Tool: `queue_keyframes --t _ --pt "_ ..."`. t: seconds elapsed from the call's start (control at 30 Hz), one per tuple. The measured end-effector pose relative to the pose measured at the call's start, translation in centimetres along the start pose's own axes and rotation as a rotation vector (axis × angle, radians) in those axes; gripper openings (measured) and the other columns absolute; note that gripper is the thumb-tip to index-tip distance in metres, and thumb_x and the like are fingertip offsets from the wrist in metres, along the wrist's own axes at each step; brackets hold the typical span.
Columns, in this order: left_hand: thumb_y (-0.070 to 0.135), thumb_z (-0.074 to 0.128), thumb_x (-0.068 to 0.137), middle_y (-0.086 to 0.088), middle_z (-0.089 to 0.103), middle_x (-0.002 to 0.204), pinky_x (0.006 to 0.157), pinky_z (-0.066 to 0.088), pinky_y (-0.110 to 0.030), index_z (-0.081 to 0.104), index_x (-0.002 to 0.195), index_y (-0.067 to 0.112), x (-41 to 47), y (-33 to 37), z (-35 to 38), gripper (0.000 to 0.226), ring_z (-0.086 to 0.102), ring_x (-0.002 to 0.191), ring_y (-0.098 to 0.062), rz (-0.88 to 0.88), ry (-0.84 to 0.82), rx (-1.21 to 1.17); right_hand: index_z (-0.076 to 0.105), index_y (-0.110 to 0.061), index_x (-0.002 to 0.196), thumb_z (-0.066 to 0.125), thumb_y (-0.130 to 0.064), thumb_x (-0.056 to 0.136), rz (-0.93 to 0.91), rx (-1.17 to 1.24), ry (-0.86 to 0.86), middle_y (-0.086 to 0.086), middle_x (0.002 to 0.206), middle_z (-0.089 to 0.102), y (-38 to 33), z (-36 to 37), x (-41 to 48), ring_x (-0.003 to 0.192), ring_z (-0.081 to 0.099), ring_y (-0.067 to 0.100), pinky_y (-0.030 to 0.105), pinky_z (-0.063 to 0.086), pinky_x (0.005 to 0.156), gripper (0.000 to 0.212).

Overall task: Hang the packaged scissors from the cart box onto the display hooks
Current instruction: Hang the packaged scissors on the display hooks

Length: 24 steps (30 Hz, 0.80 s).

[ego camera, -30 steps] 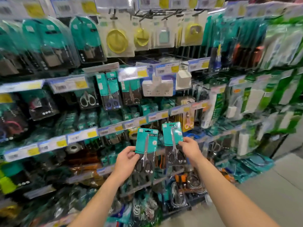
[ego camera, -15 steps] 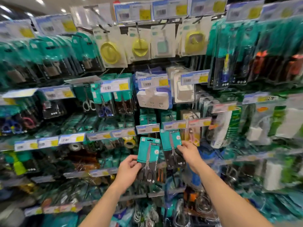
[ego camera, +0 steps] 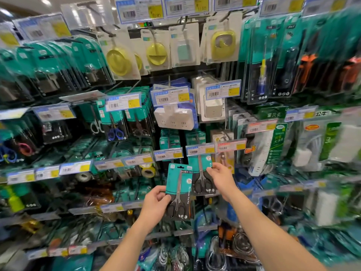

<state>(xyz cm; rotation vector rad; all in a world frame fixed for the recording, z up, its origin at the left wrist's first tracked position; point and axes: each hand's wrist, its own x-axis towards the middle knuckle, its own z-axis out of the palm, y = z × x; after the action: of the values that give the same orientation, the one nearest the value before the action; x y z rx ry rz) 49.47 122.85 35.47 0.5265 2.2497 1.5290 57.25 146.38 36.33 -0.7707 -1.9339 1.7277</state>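
I hold two packs of scissors, each a teal and black card with black-handled scissors. My left hand grips the lower pack by its left edge, in front of the display. My right hand pinches the other pack by its right edge, higher and closer to the rack; its top is tucked behind a price tag. The hook behind that tag is hidden. More teal scissor packs hang just above. The cart box is out of view.
The rack is dense with hanging goods: white power sockets, yellow hooks, blue-handled scissors, tape rolls, green power-strip packs. Price tags jut out along each rail. Coiled cables hang below my hands.
Both hands rose toward the rack with their packs. The right-hand pack moved up until its top slid behind the price tag. The view tilted upward and came closer.
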Motion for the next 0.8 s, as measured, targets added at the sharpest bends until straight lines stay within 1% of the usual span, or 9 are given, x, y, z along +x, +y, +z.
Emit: queue_keyframes --t 0.07,0.17,0.27,0.33,0.4,0.47,0.63,0.73,0.8 --pt "0.007 0.060 0.100 0.006 0.080 0.093 0.063 0.050 -0.024 0.067 0.110 0.023 0.0 -0.2 0.1 0.020 0.071 0.073 -0.009 -0.007 -0.006 0.006 0.053 -0.003 0.138 0.056 -0.014 0.103 -0.008 -0.006 0.001 -0.002 0.109 0.056 0.1 0.0 -0.1 0.108 0.053 0.016 0.027 0.041 0.096 0.037" --pt "0.008 0.060 0.099 0.005 0.080 0.095 0.075 0.055 -0.038 0.067 0.112 0.022 0.1 -0.6 0.2 0.020 0.074 0.086 -0.023 -0.016 -0.004 0.024 0.050 -0.003 0.142 0.057 -0.017 0.103 -0.021 -0.005 -0.009 0.002 0.118 0.056 0.3 -0.1 -0.2 0.111 0.053 0.015 0.027 0.041 0.098 0.042" --pt "0.007 0.061 0.098 0.002 0.080 0.094 0.082 0.058 -0.043 0.068 0.112 0.021 0.1 -0.9 0.4 0.020 0.075 0.088 -0.024 -0.018 0.004 0.004 0.051 -0.006 0.141 0.059 -0.020 0.102 -0.038 -0.002 -0.002 0.005 0.126 0.061 -0.1 0.0 -0.4 0.114 0.058 0.017 0.030 0.045 0.101 0.043" --pt "0.005 0.061 0.098 0.000 0.080 0.093 0.074 0.056 -0.039 0.067 0.112 0.019 -0.1 -0.9 0.6 0.021 0.074 0.080 -0.021 -0.026 0.012 -0.019 0.058 -0.012 0.132 0.061 -0.021 0.101 -0.042 0.036 0.000 0.006 0.125 0.066 -0.1 0.1 -0.3 0.113 0.063 0.019 0.036 0.049 0.103 0.033" --pt "0.005 0.060 0.099 -0.002 0.079 0.091 0.059 0.050 -0.026 0.067 0.113 0.018 -0.3 -1.0 0.7 0.020 0.067 0.062 -0.008 -0.040 0.015 -0.044 0.064 -0.025 0.108 0.060 -0.016 0.101 -0.051 0.074 0.004 -0.002 0.108 0.070 -0.5 0.4 -0.5 0.101 0.066 0.015 0.035 0.052 0.098 0.012" --pt "0.006 0.060 0.099 -0.003 0.079 0.091 0.054 0.042 -0.018 0.066 0.113 0.018 -0.5 -1.2 0.8 0.020 0.060 0.056 -0.002 -0.047 0.010 -0.055 0.064 -0.031 0.096 0.059 -0.013 0.100 -0.069 0.091 0.016 -0.007 0.099 0.072 -0.4 0.6 -0.4 0.096 0.069 0.013 0.035 0.055 0.094 0.019" --pt "0.005 0.060 0.100 0.001 0.080 0.095 0.069 0.050 -0.024 0.066 0.113 0.019 -0.8 -1.6 0.7 0.020 0.072 0.079 -0.012 -0.072 0.013 -0.086 0.068 -0.027 0.098 0.059 -0.011 0.100 -0.075 0.089 0.018 -0.002 0.100 0.077 0.4 0.0 -0.7 0.095 0.073 0.017 0.045 0.058 0.093 0.018" --pt "0.003 0.060 0.099 0.004 0.080 0.094 0.079 0.054 -0.026 0.065 0.112 0.019 -0.7 -1.6 0.7 0.021 0.075 0.091 -0.015 -0.091 0.041 -0.098 0.067 -0.027 0.100 0.059 -0.009 0.100 -0.091 0.087 0.007 0.000 0.102 0.077 0.6 -0.2 -0.6 0.096 0.075 0.017 0.046 0.058 0.093 0.019" --pt "0.002 0.060 0.099 0.004 0.080 0.094 0.083 0.056 -0.028 0.065 0.112 0.018 -0.6 -1.7 0.7 0.021 0.075 0.093 -0.017 -0.090 0.048 -0.104 0.067 -0.027 0.102 0.059 -0.010 0.100 -0.102 0.087 -0.007 0.000 0.103 0.078 0.7 -0.2 -0.7 0.097 0.075 0.016 0.045 0.058 0.094 0.019"
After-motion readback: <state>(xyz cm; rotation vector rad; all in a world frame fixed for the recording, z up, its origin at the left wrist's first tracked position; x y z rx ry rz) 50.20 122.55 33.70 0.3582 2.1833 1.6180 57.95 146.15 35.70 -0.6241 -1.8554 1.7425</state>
